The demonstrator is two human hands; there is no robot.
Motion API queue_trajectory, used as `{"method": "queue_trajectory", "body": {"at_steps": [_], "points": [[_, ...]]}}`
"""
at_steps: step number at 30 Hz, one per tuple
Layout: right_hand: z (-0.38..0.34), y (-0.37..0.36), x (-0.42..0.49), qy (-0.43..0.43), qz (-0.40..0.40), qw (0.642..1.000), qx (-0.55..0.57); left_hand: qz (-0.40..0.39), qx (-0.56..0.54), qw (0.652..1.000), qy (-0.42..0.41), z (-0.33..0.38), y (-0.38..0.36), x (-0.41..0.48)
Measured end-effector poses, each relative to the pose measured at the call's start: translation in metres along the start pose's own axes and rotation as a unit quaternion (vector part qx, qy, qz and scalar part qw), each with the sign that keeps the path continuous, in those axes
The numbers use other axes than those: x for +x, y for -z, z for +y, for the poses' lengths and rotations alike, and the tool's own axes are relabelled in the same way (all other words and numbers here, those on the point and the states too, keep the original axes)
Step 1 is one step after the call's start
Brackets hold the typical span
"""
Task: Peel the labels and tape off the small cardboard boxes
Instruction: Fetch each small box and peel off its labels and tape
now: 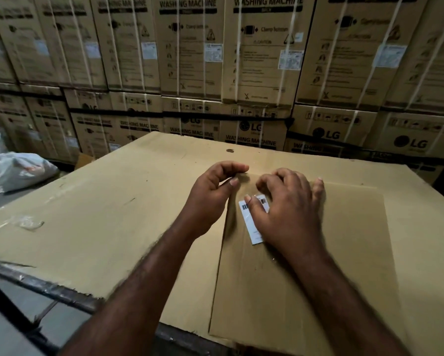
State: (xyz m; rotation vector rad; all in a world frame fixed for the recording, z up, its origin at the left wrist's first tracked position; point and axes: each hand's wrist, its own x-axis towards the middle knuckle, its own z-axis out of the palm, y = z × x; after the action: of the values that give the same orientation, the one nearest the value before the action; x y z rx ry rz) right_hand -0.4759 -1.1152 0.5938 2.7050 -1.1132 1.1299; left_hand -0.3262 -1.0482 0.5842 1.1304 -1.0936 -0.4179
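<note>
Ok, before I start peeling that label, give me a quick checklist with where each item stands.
1. Box flat on table: ok.
2. Label on box, partly in view: ok.
3. Right hand pressing on box, thumb on label: ok.
4. Left hand at box's far left corner: ok.
5. Left hand's grip on that corner: cannot tell.
6. Label edge lifted for peeling: not ok, the near end that shows lies flat.
</note>
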Motion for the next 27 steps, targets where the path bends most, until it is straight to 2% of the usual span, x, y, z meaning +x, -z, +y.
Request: {"method": "queue_trajectory", "body": {"at_steps": [10, 27], "points": [[0.0036, -0.0022, -0.0055, 0.015, 0.024, 1.0, 0.014, 0.001, -0.028, 1.0, -0.004, -0.0028, 0.0007, -0.001], [0.0026, 0.0002, -0.0011, 0.014, -0.003, 1.0, 0.009, -0.013, -0.024, 1.0, -0.003, 0.0007, 0.0034, 0.0014]]}}
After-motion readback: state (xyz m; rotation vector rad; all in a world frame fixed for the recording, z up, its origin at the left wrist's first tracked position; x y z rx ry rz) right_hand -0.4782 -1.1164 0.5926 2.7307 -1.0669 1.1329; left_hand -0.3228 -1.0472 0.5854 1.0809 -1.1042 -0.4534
